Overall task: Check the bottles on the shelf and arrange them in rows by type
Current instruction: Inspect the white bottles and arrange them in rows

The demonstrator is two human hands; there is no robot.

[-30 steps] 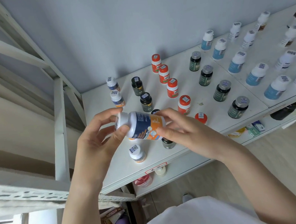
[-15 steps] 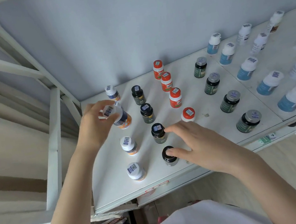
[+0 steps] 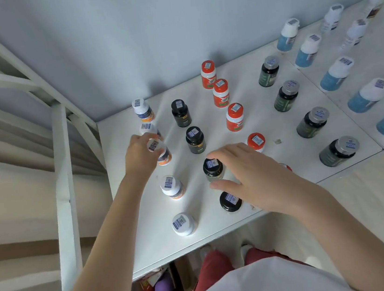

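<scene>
Left hand [image 3: 140, 156]: my fingers are curled round the white-capped plastic bottle with the blue and orange label [image 3: 160, 152], gripping it at the cap and shoulder; it stands upright or nearly so on the white shelf board [image 3: 150, 243], third in the white-capped row.
Right hand [image 3: 246, 174]: fingers loosely spread and pinching nothing; fingertips hover at the black-capped dark glass-look bottle [image 3: 213, 170], thumb just beside its lower side. Contact: cannot tell.
Row beyond my left fingers: two more white-capped bottles [image 3: 143, 110], close together.
Row nearer than my left fingers: two white-capped bottles [image 3: 172, 187], spaced apart.
Right of my right fingertips: orange-capped bottles [image 3: 235, 117] in a line, partly hidden by my hand.
Handling (judged): small rigid bottle, probably light; smooth label likely slippery, so hold the ribbed cap or shoulder. Tall and narrow, tips easily; set base flat before letting go.
Step (judged): seating this bottle in line.
</scene>
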